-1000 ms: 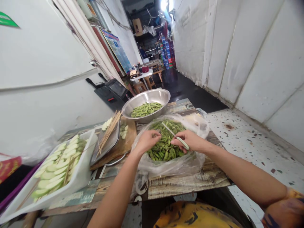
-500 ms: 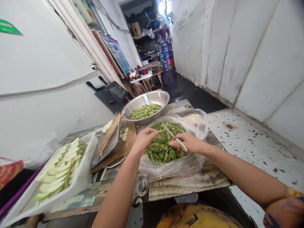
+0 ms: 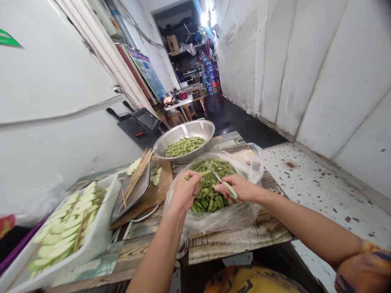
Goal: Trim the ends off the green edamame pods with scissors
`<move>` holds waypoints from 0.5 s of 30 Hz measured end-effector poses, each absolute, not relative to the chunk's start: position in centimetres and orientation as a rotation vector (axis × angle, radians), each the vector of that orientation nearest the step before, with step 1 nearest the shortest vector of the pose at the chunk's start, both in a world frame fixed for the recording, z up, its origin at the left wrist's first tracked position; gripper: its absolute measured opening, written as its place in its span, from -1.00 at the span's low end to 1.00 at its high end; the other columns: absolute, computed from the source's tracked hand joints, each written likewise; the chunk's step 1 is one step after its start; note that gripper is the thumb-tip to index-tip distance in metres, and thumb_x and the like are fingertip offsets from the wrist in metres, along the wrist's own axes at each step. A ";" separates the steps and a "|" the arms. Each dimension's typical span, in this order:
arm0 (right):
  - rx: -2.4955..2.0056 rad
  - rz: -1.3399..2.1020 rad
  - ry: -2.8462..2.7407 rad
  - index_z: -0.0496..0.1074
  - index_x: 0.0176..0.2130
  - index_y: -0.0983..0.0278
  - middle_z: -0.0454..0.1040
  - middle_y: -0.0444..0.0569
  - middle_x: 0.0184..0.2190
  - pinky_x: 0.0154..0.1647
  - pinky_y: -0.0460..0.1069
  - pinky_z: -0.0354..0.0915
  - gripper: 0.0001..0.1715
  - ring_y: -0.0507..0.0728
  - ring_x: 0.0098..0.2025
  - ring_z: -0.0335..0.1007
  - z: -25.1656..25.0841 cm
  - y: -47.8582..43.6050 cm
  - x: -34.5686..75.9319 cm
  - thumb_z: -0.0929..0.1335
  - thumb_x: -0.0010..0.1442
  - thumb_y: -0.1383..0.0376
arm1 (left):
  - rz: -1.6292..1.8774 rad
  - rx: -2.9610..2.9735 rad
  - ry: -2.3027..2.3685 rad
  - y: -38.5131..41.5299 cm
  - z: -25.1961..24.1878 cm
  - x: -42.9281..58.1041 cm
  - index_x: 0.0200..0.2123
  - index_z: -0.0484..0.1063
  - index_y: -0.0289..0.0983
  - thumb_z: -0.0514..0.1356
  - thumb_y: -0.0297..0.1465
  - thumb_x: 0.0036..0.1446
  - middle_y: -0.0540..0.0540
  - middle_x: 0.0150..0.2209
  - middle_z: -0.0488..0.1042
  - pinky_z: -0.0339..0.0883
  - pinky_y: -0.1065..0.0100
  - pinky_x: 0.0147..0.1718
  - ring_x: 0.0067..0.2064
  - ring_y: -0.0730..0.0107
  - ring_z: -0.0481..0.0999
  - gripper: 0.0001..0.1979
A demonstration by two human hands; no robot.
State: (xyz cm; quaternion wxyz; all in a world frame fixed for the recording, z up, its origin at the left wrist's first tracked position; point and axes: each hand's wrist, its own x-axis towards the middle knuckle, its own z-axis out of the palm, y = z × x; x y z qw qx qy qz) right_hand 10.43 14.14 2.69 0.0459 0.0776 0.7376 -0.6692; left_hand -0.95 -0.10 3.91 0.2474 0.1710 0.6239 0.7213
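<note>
My left hand [image 3: 187, 190] is closed on a green soybean pod [image 3: 205, 173], whose end points toward the scissors. Pale-green-handled scissors [image 3: 229, 189] are gripped in my right hand [image 3: 236, 188], their blades slightly parted beside the pod. Both hands are above a clear plastic bag [image 3: 222, 224] full of green pods [image 3: 210, 199]. Behind the bag stands a steel basin [image 3: 195, 127] with more pods [image 3: 185, 146] inside.
At left, a white tub [image 3: 104, 228] holds skewered pale green slices [image 3: 65, 228]. A metal tray [image 3: 134, 193] with bamboo skewers [image 3: 137, 177] rests on a wooden board [image 3: 165, 183]. All this stands on a wood-patterned table [image 3: 238, 240]; a black machine [image 3: 140, 126] is behind.
My left hand has closed on a pod and holds it up near the scissor blades. My right hand stays close to where it was. The view has shifted slightly.
</note>
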 end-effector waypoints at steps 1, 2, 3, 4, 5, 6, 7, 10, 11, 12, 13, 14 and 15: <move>0.240 -2.052 2.256 0.25 -0.51 0.30 0.25 -0.23 -0.72 -0.82 -0.17 -0.01 -0.48 -0.07 -0.74 0.11 2.6 14.1 10.4 0.38 -0.03 -0.09 | 1.980 0.465 1.676 -0.1 3.8 -0.8 -0.59 0.17 -0.27 0.29 -0.40 -0.17 0.22 -0.78 0.01 -0.19 0.50 -0.70 -0.72 0.70 -0.05 -0.71; 0.242 -2.053 2.265 0.24 -0.53 0.30 0.25 -0.23 -0.73 -0.82 -0.17 -0.02 -0.47 -0.08 -0.76 0.09 2.6 14.1 10.4 0.38 -0.02 -0.09 | 1.997 0.462 1.651 0.0 3.7 -0.7 -0.59 0.16 -0.27 0.29 -0.39 -0.16 0.22 -0.78 0.00 -0.19 0.50 -0.69 -0.72 0.70 -0.05 -0.71; 0.238 -2.047 2.276 0.23 -0.55 0.30 0.24 -0.24 -0.75 -0.83 -0.17 -0.03 -0.47 -0.09 -0.78 0.06 2.5 14.1 10.4 0.37 -0.01 -0.09 | 2.017 0.455 1.632 0.1 3.6 -0.6 -0.60 0.16 -0.27 0.29 -0.38 -0.15 0.22 -0.78 0.01 -0.19 0.49 -0.69 -0.71 0.70 -0.06 -0.70; 0.237 -2.043 2.285 0.23 -0.56 0.30 0.23 -0.25 -0.76 -0.83 -0.17 -0.04 -0.48 -0.09 -0.79 0.04 2.3 14.1 10.4 0.37 -0.01 -0.08 | 2.040 0.444 1.619 0.2 3.5 -0.5 -0.60 0.16 -0.28 0.29 -0.38 -0.14 0.20 -0.77 0.04 -0.19 0.49 -0.69 -0.71 0.70 -0.06 -0.70; 0.237 -2.044 2.294 0.22 -0.57 0.30 0.22 -0.25 -0.78 -0.83 -0.17 -0.05 -0.48 -0.09 -0.80 0.04 2.2 14.1 10.3 0.38 -0.01 -0.07 | 2.065 0.430 1.615 0.3 3.5 -0.5 -0.60 0.17 -0.28 0.30 -0.37 -0.14 0.19 -0.76 0.08 -0.20 0.49 -0.69 -0.71 0.71 -0.06 -0.70; 0.240 -2.050 2.299 0.22 -0.58 0.30 0.21 -0.25 -0.79 -0.82 -0.17 -0.05 -0.47 -0.09 -0.80 0.05 2.0 14.0 10.2 0.38 -0.01 -0.07 | 2.089 0.415 1.614 0.5 3.5 -0.4 -0.59 0.19 -0.29 0.30 -0.36 -0.14 0.17 -0.74 0.13 -0.20 0.49 -0.69 -0.70 0.72 -0.06 -0.70; 0.246 -2.059 2.298 0.21 -0.59 0.30 0.20 -0.25 -0.79 -0.82 -0.18 -0.06 -0.47 -0.09 -0.79 0.07 1.8 14.0 10.1 0.39 -0.03 -0.06 | 2.107 0.402 1.612 0.6 3.4 -0.4 -0.58 0.21 -0.30 0.31 -0.35 -0.14 0.15 -0.71 0.18 -0.20 0.50 -0.69 -0.70 0.73 -0.07 -0.71; 0.261 -2.072 2.279 0.22 -0.59 0.30 0.21 -0.25 -0.79 -0.82 -0.18 -0.05 -0.47 -0.07 -0.77 0.13 1.5 13.9 9.9 0.42 -0.06 -0.06 | 2.141 0.359 1.589 0.8 3.4 -0.5 -0.54 0.28 -0.34 0.32 -0.32 -0.16 0.13 -0.67 0.21 -0.20 0.51 -0.70 -0.69 0.74 -0.06 -0.72; 0.259 -2.071 2.275 0.22 -0.57 0.30 0.22 -0.24 -0.77 -0.82 -0.18 -0.05 -0.47 -0.07 -0.76 0.14 1.4 13.9 9.9 0.41 -0.06 -0.06 | 2.144 0.350 1.587 0.8 3.3 -0.6 -0.52 0.31 -0.35 0.33 -0.31 -0.16 0.14 -0.67 0.20 -0.19 0.51 -0.70 -0.69 0.74 -0.05 -0.73; 0.254 -2.074 2.272 0.23 -0.56 0.30 0.23 -0.24 -0.76 -0.83 -0.18 -0.04 -0.48 -0.06 -0.76 0.14 1.5 13.9 9.9 0.41 -0.06 -0.07 | 2.139 0.349 1.596 0.6 3.2 -0.6 -0.49 0.35 -0.36 0.33 -0.31 -0.17 0.14 -0.66 0.18 -0.17 0.52 -0.69 -0.68 0.74 -0.02 -0.73; 0.241 -2.074 2.271 0.24 -0.54 0.30 0.24 -0.23 -0.74 -0.82 -0.18 -0.03 -0.48 -0.06 -0.75 0.14 1.5 14.0 9.9 0.40 -0.05 -0.08 | 2.120 0.360 1.618 0.5 3.1 -0.7 -0.45 0.38 -0.36 0.34 -0.30 -0.18 0.15 -0.66 0.18 -0.15 0.52 -0.69 -0.68 0.73 0.01 -0.71; 0.221 -2.067 2.269 0.26 -0.52 0.30 0.25 -0.23 -0.72 -0.82 -0.17 -0.02 -0.48 -0.06 -0.74 0.15 1.6 14.1 10.0 0.40 -0.04 -0.08 | 2.089 0.383 1.649 0.3 3.0 -0.7 -0.40 0.42 -0.37 0.35 -0.29 -0.18 0.15 -0.66 0.18 -0.13 0.52 -0.68 -0.67 0.72 0.03 -0.69; 0.201 -2.054 2.268 0.27 -0.50 0.31 0.26 -0.23 -0.71 -0.81 -0.17 0.00 -0.49 -0.06 -0.73 0.15 1.7 14.1 10.0 0.39 -0.04 -0.08 | 2.049 0.412 1.688 0.1 2.8 -0.7 -0.36 0.44 -0.37 0.35 -0.27 -0.18 0.15 -0.66 0.18 -0.12 0.52 -0.67 -0.67 0.72 0.05 -0.66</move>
